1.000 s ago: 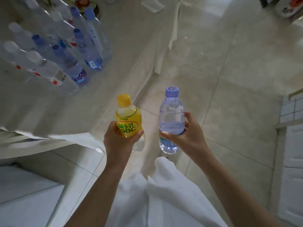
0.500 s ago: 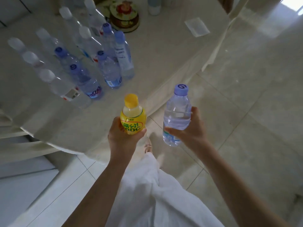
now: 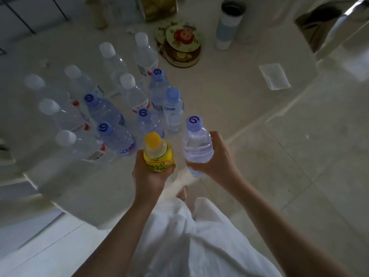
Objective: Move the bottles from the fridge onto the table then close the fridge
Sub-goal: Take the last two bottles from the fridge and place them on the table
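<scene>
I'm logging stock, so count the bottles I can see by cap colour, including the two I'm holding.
White-capped bottles: 7, all on the table
Blue-capped bottles: 6, one in the right hand
Yellow-capped bottle: 1, in the left hand
Total: 14

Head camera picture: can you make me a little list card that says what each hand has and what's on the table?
left hand: grips yellow drink bottle
right hand: grips clear water bottle, purple cap
table: a cluster of upright water bottles, white and purple caps
also on table: flowered round tin, tall cup, flat white packet
fridge: not in view
</scene>
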`<state>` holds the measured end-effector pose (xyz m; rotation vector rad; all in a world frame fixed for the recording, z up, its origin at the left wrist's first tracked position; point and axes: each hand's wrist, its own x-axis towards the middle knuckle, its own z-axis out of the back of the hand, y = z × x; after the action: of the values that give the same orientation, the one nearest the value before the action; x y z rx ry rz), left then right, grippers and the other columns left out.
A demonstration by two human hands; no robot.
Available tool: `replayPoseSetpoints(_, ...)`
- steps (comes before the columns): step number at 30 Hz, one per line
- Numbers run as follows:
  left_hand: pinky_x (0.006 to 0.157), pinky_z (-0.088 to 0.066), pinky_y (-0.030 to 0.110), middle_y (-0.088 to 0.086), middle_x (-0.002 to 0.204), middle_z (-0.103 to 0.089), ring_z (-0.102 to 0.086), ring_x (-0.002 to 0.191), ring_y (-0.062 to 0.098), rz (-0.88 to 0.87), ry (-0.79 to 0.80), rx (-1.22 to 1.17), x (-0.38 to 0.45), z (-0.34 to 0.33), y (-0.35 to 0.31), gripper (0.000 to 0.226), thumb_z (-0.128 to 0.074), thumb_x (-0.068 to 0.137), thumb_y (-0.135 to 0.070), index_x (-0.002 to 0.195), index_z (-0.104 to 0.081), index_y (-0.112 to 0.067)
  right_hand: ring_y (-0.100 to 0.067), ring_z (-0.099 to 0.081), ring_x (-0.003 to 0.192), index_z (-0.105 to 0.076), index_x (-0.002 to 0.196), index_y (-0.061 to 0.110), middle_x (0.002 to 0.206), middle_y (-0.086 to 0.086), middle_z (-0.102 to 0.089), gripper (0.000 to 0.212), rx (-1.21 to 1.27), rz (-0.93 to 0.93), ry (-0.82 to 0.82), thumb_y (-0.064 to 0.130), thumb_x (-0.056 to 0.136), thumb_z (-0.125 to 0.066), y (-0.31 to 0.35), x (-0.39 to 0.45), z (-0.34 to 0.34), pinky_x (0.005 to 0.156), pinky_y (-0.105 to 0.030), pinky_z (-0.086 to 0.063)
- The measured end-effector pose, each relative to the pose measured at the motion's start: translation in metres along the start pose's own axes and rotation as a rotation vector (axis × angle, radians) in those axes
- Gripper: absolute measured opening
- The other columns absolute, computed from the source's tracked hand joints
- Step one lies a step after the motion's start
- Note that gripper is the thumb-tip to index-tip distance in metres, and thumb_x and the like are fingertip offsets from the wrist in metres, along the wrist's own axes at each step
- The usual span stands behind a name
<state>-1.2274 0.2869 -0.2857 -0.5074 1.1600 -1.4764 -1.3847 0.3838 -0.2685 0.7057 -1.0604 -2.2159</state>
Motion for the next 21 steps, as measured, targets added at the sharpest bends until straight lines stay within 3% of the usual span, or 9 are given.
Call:
replayPoseSetpoints(4, 0.075, -0.044, 0.029, -0.009, 0.086, -0.066, -0.064, 0.084, 0.021, 0.012, -0.086, 0.051, 0.012, -0.011, -0.006, 0.064, -0.09, 0.048, -0.028, 0.102, -0.057, -0.02, -0.018, -0.059, 0.088, -0.045, 0.102, 0.031, 0.091, 0.009, -0.063, 0.068, -0.017, 0.05, 0.094, 0.036, 0.049, -0.088, -0.003, 0.026, -0.005, 0.068, -0.026, -0.044)
replayPoseSetpoints(8, 0.071, -0.036, 0.023, -0.013, 0.084, -0.063, -0.061, 0.082, 0.018, 0.041, -0.189, 0.046, 0.017, -0.022, -0.009, 0.058, -0.091, 0.054, -0.022, 0.102, -0.057, -0.019, -0.015, -0.055, 0.083, -0.05, 0.099, 0.024, 0.088, 0.01, -0.06, 0.061, -0.06, 0.113, 0.243, 0.039, 0.05, -0.081, -0.012, 0.053, -0.009, 0.065, -0.031, -0.046)
replayPoseSetpoints(12, 0.071, -0.042, 0.027, -0.01, 0.084, -0.067, -0.063, 0.08, 0.016, 0.047, -0.299, 0.014, 0.017, -0.03, -0.012, 0.057, -0.084, 0.051, -0.036, 0.1, -0.059, -0.024, -0.011, -0.056, 0.078, -0.046, 0.095, 0.028, 0.085, 0.014, -0.057, 0.059, -0.038, 0.169, 0.318, 0.034, 0.051, -0.085, -0.018, 0.069, -0.013, 0.061, -0.03, -0.047)
replayPoseSetpoints(16, 0.075, -0.047, 0.03, -0.007, 0.087, -0.069, -0.064, 0.082, 0.018, 0.077, -0.356, -0.014, 0.016, -0.039, -0.014, 0.055, -0.084, 0.052, -0.033, 0.1, -0.056, -0.029, -0.01, -0.053, 0.091, -0.044, 0.103, 0.033, 0.101, 0.011, -0.048, 0.07, 0.033, 0.261, 0.359, 0.015, 0.054, -0.09, -0.017, 0.08, -0.009, 0.071, -0.019, -0.045)
replayPoseSetpoints(21, 0.068, -0.042, 0.014, -0.016, 0.085, -0.064, -0.062, 0.081, 0.01, 0.078, -0.394, 0.03, 0.013, -0.054, -0.008, 0.06, -0.092, 0.057, -0.019, 0.102, -0.055, -0.033, 0.007, -0.048, 0.096, -0.046, 0.11, 0.03, 0.107, 0.024, -0.041, 0.073, 0.03, 0.326, 0.42, 0.01, 0.054, -0.088, -0.03, 0.095, -0.011, 0.074, -0.006, -0.042)
